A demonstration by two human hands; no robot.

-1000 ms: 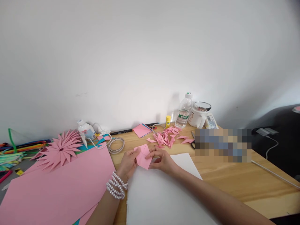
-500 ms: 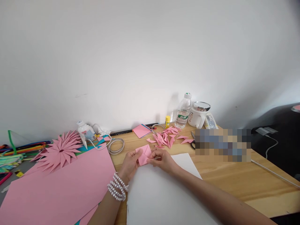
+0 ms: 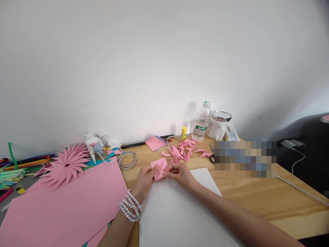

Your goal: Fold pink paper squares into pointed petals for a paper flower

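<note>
Nearest you lay the white sheet (image 3: 177,212) and, on your left, the big pink sheet (image 3: 64,206). Just past the white sheet's far edge, your left hand (image 3: 145,178) and right hand (image 3: 180,173) both pinched the small pink paper (image 3: 159,168) — fingertips closed on it from either side, holding it just above the table (image 3: 257,195).

Over the last second the paper had shrunk: the flat square you held was drawn in tighter, your hands had crept closer together and a little farther from you. I'd judge a fold was being pressed in, another piece like the folded petals (image 3: 181,151) heaped just beyond.

Farther left sat the finished pink flower (image 3: 65,164) and a glue bottle (image 3: 94,144). By the wall stood a water bottle (image 3: 202,121) with a green label — too small to read — and a white mug (image 3: 218,127) whose lettering looked like "GOOD", though I can't be sure.
</note>
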